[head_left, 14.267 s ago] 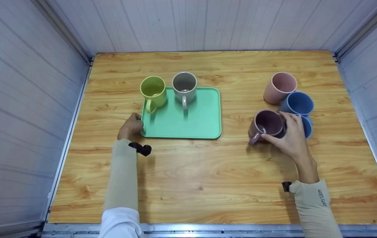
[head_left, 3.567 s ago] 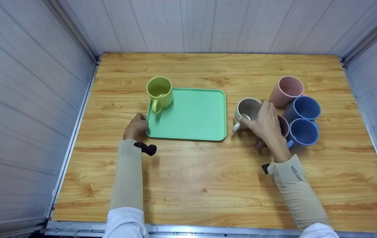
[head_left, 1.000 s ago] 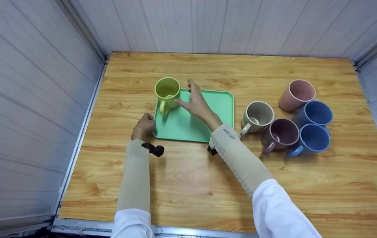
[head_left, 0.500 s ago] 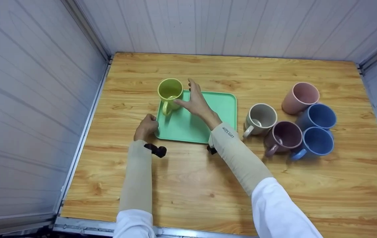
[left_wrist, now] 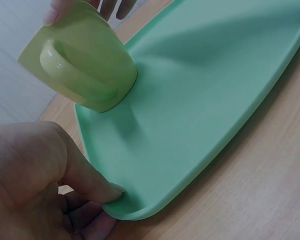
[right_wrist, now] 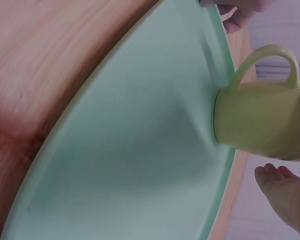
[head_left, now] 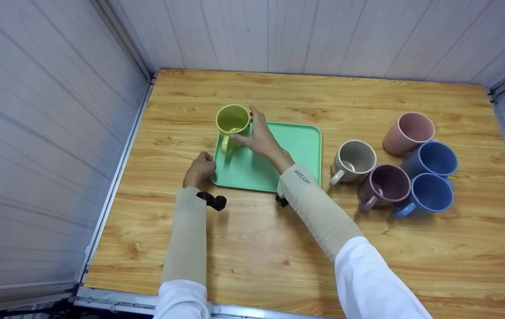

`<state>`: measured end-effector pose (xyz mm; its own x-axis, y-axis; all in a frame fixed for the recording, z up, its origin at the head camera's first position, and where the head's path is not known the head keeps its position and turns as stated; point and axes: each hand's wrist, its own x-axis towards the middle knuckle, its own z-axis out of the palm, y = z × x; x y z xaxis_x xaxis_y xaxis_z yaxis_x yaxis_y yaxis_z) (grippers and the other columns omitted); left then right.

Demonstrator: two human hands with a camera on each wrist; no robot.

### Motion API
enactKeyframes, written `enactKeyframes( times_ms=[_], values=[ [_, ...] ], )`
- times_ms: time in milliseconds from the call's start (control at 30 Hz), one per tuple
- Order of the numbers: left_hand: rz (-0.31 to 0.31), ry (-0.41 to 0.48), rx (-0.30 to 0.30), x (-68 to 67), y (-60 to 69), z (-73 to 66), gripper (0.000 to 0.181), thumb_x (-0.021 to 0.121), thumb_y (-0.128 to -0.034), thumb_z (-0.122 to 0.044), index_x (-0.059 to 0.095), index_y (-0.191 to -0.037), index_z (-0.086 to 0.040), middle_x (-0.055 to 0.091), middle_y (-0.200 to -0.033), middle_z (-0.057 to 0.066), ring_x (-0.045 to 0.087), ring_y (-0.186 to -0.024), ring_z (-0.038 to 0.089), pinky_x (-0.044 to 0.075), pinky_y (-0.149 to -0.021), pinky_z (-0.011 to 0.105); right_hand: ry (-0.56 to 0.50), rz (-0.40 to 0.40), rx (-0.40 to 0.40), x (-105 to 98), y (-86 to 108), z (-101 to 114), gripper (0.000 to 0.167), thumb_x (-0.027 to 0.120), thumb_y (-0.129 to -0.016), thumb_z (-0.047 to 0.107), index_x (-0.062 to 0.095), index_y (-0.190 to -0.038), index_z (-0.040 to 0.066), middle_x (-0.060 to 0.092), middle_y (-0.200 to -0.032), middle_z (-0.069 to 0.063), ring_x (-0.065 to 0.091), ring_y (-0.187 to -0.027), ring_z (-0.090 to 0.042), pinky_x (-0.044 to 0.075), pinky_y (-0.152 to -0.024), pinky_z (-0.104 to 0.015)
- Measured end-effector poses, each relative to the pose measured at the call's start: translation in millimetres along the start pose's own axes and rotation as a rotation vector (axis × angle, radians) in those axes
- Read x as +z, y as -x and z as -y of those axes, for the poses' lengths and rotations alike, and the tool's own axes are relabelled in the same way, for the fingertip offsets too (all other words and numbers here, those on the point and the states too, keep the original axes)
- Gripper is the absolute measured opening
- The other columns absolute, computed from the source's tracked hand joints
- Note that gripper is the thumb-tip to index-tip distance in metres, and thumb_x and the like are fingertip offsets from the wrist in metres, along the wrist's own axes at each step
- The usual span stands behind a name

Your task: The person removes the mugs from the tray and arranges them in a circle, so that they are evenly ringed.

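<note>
A yellow-green mug stands upright in the back-left corner of the green tray, its handle toward the front. My left hand pinches the tray's front-left corner; in the left wrist view the thumb lies on top and the fingers are underneath. Spread around the right side of the mug is my right hand, its thumb at the front near the rim. In the right wrist view a small gap shows between the mug and the fingers.
Right of the tray several mugs stand close together: a grey one, a purple one, a pink one and two blue ones, at the back and front. Pale panels wall in the wooden table.
The grey mug went from the tray to beside the purple mug, and the right hand left it there. That hand then came to the yellow-green mug and closed in on it. The left hand kept the tray.
</note>
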<state>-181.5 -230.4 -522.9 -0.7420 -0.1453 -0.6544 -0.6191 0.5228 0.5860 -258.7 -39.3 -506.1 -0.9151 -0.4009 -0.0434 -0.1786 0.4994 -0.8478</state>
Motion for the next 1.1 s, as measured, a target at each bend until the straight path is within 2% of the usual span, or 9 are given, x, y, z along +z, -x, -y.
enactKeyframes(
  times_ms=[200, 400, 533, 800, 1000, 1100],
  values=[
    [0.001, 0.006, 0.012, 0.6, 0.3, 0.2, 0.033, 0.034, -0.0889, -0.010, 0.039, -0.121, -0.007, 0.042, -0.107, 0.008, 0.041, -0.100, 0.023, 0.035, -0.083, 0.032, -0.008, -0.011, -0.028, 3.8, -2.8, 3.4, 0.109, 0.074, -0.078, 0.046, 0.003, -0.153, 0.010, 0.016, -0.156, -0.012, 0.024, -0.143, -0.022, 0.026, -0.114, -0.038],
    [0.001, 0.035, 0.024, 1.9, 0.7, 0.0, 0.034, 0.033, -0.0890, -0.008, 0.038, -0.122, -0.005, 0.040, -0.105, 0.008, 0.041, -0.095, 0.022, 0.035, -0.077, 0.030, -0.005, 0.028, -0.020, 4.2, -7.1, 7.6, 0.112, 0.074, -0.079, 0.043, -0.003, -0.153, 0.013, 0.010, -0.159, -0.009, 0.027, -0.141, -0.024, 0.030, -0.111, -0.040],
    [-0.007, 0.042, 0.012, 2.7, 0.7, 0.7, 0.035, 0.034, -0.0885, -0.007, 0.039, -0.123, -0.006, 0.041, -0.106, 0.008, 0.041, -0.096, 0.023, 0.035, -0.078, 0.030, 0.024, 0.056, -0.018, 2.3, -10.3, 10.5, 0.112, 0.075, -0.078, 0.043, -0.002, -0.153, 0.012, 0.010, -0.159, -0.009, 0.028, -0.141, -0.024, 0.029, -0.111, -0.039],
    [-0.012, 0.015, 0.004, 0.0, -2.2, 2.8, 0.034, 0.034, -0.0892, -0.009, 0.038, -0.123, -0.007, 0.043, -0.114, 0.010, 0.042, -0.104, 0.024, 0.036, -0.087, 0.033, 0.085, 0.112, -0.046, -0.2, -16.4, 15.6, 0.112, 0.075, -0.077, 0.044, -0.001, -0.154, 0.013, 0.007, -0.159, -0.008, 0.024, -0.143, -0.024, 0.027, -0.113, -0.036],
    [-0.014, 0.016, 0.005, 1.8, -1.1, 1.3, 0.034, 0.034, -0.0886, -0.009, 0.039, -0.122, -0.006, 0.042, -0.115, 0.011, 0.042, -0.104, 0.024, 0.036, -0.086, 0.033, 0.180, 0.158, -0.062, -6.7, -18.0, 19.8, 0.110, 0.074, -0.079, 0.043, 0.000, -0.154, 0.012, 0.007, -0.160, -0.010, 0.018, -0.145, -0.024, 0.024, -0.115, -0.036],
    [-0.014, 0.034, 0.009, 1.9, -0.6, 0.1, 0.034, 0.034, -0.0875, -0.008, 0.039, -0.121, -0.006, 0.041, -0.113, 0.010, 0.041, -0.102, 0.024, 0.035, -0.083, 0.032, 0.207, 0.156, -0.056, -8.3, -18.5, 20.6, 0.110, 0.074, -0.079, 0.044, 0.000, -0.154, 0.011, 0.009, -0.159, -0.010, 0.019, -0.145, -0.024, 0.025, -0.115, -0.037]
  ],
)
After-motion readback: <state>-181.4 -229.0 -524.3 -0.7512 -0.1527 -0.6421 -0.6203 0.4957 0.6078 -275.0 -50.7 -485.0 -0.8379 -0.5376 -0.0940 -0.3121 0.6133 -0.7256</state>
